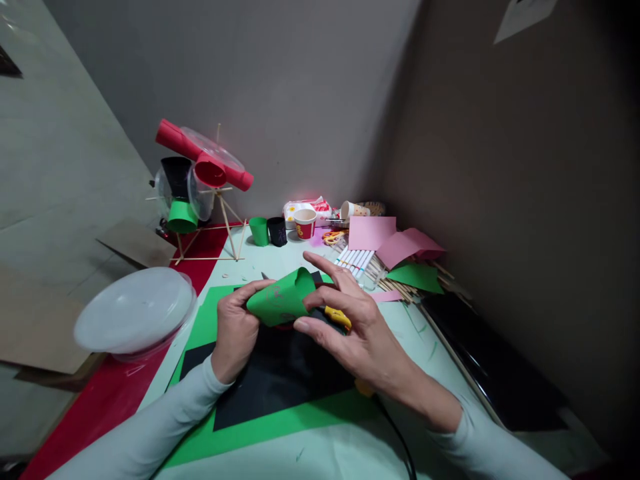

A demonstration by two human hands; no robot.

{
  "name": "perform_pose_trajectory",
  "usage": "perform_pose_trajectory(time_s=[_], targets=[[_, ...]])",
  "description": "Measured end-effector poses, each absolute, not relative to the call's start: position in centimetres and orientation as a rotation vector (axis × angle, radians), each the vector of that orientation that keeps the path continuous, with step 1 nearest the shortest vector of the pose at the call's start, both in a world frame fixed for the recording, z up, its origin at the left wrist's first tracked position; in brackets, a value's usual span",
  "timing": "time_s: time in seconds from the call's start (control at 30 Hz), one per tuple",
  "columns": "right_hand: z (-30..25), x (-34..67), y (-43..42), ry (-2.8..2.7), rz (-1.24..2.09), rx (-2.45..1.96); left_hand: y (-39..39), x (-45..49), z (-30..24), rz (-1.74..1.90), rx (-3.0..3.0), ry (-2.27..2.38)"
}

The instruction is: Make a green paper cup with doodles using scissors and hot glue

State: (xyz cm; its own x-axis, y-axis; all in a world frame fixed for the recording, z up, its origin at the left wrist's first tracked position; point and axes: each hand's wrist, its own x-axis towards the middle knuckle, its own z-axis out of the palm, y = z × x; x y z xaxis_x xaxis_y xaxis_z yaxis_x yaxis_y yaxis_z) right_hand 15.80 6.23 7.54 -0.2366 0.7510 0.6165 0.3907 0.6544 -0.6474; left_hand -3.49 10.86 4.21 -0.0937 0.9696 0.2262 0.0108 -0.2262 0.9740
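A rolled green paper tube (280,300), shaped like a cup with faint marks on its side, is raised above the table. My left hand (240,327) grips its left end, fingers closed around it. At the tube's open right end, my right hand (350,317) has its thumb and a bent finger against the rim, with the index finger stretched out above. Beneath both hands lies a black sheet (280,393) on a larger green sheet (300,427). A yellow tool part (339,318) shows behind my right fingers; the rest of it is hidden.
A stick frame (227,227) with red, green and black tubes stands back left, near clear plastic lids (135,310). Behind are a green cup (259,231), black cup (277,231) and red-white cup (305,225). Markers (355,260), pink paper (373,233) and a dark panel (493,360) lie right.
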Motion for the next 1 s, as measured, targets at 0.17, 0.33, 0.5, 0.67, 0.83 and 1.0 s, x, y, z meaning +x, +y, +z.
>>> perform_pose_trajectory(time_s=[0.17,0.33,0.5,0.67,0.83,1.0], targets=[[7.3,16.0,6.5,-1.829,0.314,-0.902,11.2,-3.4,4.7,1.443,1.245,1.132],[7.3,16.2,6.8,-1.857,0.088,-0.849,11.2,-3.4,5.6,1.27,1.055,1.061],[7.3,15.9,6.7,-1.94,0.079,-0.756,10.5,-3.3,7.0,1.034,0.78,0.892],[7.4,15.9,6.5,-1.986,0.186,-0.676,10.2,-3.0,7.9,0.985,0.649,0.922],[7.6,16.2,6.7,-2.048,0.295,-0.652,9.6,-3.1,7.6,0.904,0.715,0.875],[7.9,16.9,7.1,-2.166,0.384,-0.645,10.2,-5.0,6.6,0.857,1.218,0.598]])
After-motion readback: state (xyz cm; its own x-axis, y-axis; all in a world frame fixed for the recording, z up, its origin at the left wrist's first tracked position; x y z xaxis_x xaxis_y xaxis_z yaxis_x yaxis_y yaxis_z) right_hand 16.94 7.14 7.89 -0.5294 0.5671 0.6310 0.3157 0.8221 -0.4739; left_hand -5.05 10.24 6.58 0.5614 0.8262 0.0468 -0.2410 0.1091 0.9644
